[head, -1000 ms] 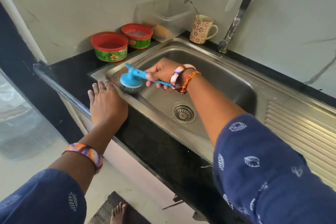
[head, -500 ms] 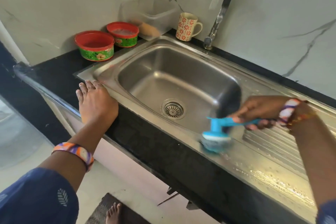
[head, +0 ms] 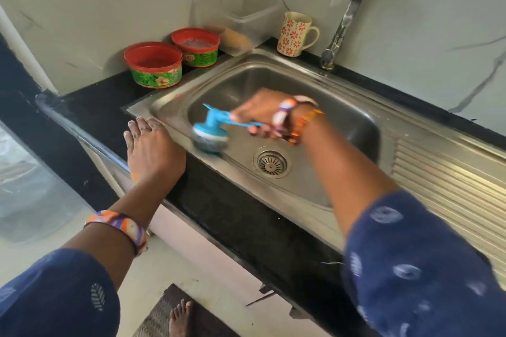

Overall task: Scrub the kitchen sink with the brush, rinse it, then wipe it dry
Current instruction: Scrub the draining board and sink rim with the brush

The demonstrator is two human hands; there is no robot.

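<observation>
A steel sink (head: 342, 96) with a round drain (head: 270, 163) is set in a black counter. My right hand (head: 260, 112) grips the handle of a blue brush (head: 212, 133). The brush's round grey scrubbing head presses on the sink's front rim, near the left corner. The hand and brush are motion-blurred. My left hand (head: 152, 152) lies flat, palm down, on the counter edge just left of the brush, holding nothing. A tap (head: 345, 16) stands behind the basin with no water running.
Two red-lidded green tubs (head: 153, 68) (head: 195, 46), a clear plastic box (head: 238, 18) and a flowered mug (head: 294, 34) stand at the back left. The ribbed drainboard (head: 451, 180) lies right of the basin. A floor mat and my bare foot (head: 179, 317) are below.
My right hand swept the brush from the front rim by the drainboard back left to the rim near my left hand. The left hand stayed put.
</observation>
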